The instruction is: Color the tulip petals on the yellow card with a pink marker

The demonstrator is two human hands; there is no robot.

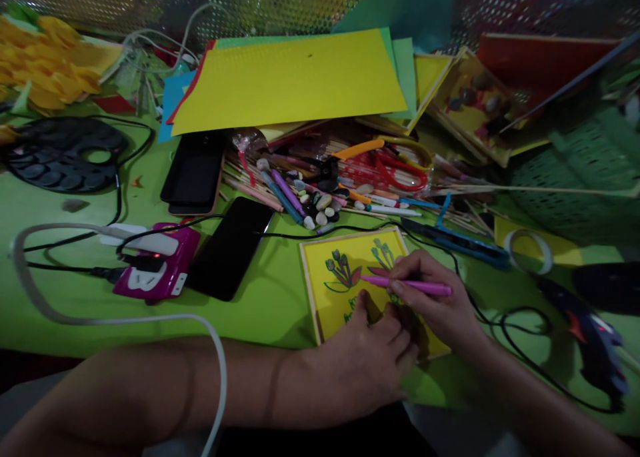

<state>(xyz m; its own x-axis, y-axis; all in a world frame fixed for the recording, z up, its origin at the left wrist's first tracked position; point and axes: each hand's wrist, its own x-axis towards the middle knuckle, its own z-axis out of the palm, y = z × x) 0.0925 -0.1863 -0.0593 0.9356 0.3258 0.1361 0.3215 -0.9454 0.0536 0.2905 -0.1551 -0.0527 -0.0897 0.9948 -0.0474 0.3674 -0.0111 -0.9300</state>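
My right hand (436, 296) is closed around a pink marker (425, 286). The marker's tip touches, or nearly touches, a flower drawing (342, 270) with green outlines and a reddish leaf. That drawing is on a yellow sheet (320, 257) edged with thin light sticks like a small frame. More green-outlined flowers show at its upper right and lower middle, partly covered by my hands. My left hand (367, 354) lies over the lower part of the sheet, fingers spread and pressing on it, with nothing held.
Left of the sheet are a black phone (233, 247) and a magenta power strip (155, 264) with cables. Behind it lie pebbles (323, 207), markers and scissors (400, 170) below yellow paper (295, 80). At right are a tape roll (529, 251) and a glue gun (585, 330) with its cord.
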